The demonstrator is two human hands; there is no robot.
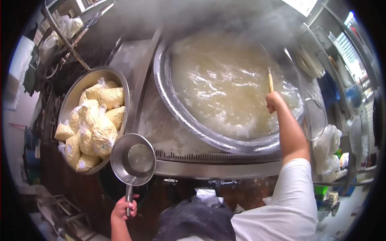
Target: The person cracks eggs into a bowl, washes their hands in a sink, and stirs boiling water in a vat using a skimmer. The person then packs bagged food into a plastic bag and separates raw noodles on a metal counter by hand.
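Observation:
My left hand point(124, 207) is closed around the handle of a metal saucepan point(117, 154). Some cloudy liquid point(140, 158) sits in the bottom of it. The pan hangs beside the front of a large metal basin point(66, 100) piled with clear bags of pale yellow, shredded-looking food point(103, 135). Over the right part of a huge round cauldron point(193, 127), my right hand point(272, 102) grips a wooden-handled tool point(270, 81). Its thin far end runs toward the steam and cannot be made out. Cloudy, bubbling liquid point(217, 88) fills the cauldron.
Thick steam point(241, 18) veils the cauldron's far side. A slotted metal strip point(217, 158) runs along the stove's front edge. To the right are a round wire strainer point(315, 119), white plastic bags point(327, 148) and a blue container point(329, 88). A metal rail point(66, 36) stands behind the basin.

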